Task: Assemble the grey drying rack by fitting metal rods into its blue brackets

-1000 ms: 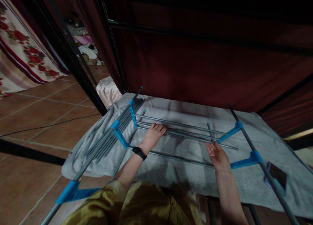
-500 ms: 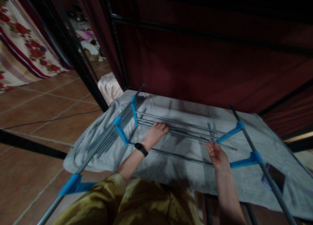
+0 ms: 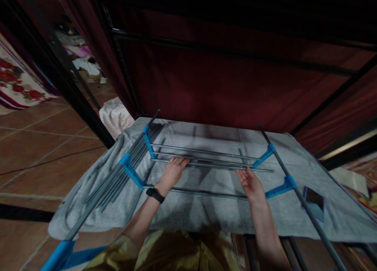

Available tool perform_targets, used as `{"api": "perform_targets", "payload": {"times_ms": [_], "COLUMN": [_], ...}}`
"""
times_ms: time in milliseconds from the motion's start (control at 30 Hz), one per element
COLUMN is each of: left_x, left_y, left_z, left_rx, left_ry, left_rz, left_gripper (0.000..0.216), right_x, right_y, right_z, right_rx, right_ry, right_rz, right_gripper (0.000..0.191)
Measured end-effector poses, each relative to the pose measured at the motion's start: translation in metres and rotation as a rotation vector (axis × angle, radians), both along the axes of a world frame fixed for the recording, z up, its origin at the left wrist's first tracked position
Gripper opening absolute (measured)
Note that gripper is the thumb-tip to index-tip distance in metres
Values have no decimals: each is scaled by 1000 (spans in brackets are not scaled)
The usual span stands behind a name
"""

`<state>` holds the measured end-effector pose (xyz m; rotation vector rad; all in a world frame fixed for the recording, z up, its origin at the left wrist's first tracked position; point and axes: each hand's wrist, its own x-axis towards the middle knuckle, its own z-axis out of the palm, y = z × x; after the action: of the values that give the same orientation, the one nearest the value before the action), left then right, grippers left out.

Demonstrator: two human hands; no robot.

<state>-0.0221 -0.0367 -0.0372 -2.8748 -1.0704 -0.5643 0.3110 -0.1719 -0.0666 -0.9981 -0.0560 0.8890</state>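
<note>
A loose grey metal tube [image 3: 213, 166] lies crosswise in front of me, held in both hands. My left hand [image 3: 171, 173], with a black band on its wrist, curls over it towards its left part. Palm turned up, my right hand [image 3: 251, 183] has its fingers at the tube near the right end, which sticks out beyond them. Around it stands a rack frame of grey poles with blue plastic brackets: left brackets [image 3: 131, 171] and right brackets [image 3: 279, 187]. Thin crossbars [image 3: 203, 150] join the sides behind the tube, and a lower crossbar [image 3: 206, 193] runs nearer me.
A grey blanket [image 3: 203, 218] covers the surface under the rack. Several spare tubes [image 3: 122, 182] lie bundled at its left. A phone [image 3: 313, 204] rests at the right beside the pole. Behind hangs a dark red curtain [image 3: 206, 90]; a cable [image 3: 59, 159] crosses the tiled floor.
The view has shifted, so the rack sits further left in it. The tube's left end now shows beside the left bracket, in front of the crossbars. Both hands still hold the tube.
</note>
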Motion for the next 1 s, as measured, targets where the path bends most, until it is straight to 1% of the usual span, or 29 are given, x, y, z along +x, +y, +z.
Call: {"api": "perform_targets", "payload": {"times_ms": [133, 333, 467, 633, 800, 900, 1000], "left_x": [-12, -30, -35, -36, -37, -40, -41], "left_y": [2, 14, 19, 17, 18, 21, 23], "left_z": [-1, -9, -14, -13, -11, -12, -13], "left_rx": [-10, 57, 96, 116, 152, 153, 165], "left_ry": [-45, -129, -169, -236, -240, -235, -241], "left_rz": [12, 11, 8, 6, -2, -24, -44], "left_gripper": [56, 45, 38, 34, 31, 32, 34], "right_x": [-9, -21, -24, -25, -23, -20, -16], "right_y": [1, 6, 12, 19, 24, 25, 25], "right_z": [10, 27, 34, 45, 51, 52, 53], "right_rx": [46, 130, 175, 198, 202, 210, 214], "right_ry": [-27, -50, -36, -13, -41, -80, -89], "right_rz": [9, 30, 39, 34, 40, 50, 27], "right_gripper": [12, 16, 18, 22, 18, 15, 10]}}
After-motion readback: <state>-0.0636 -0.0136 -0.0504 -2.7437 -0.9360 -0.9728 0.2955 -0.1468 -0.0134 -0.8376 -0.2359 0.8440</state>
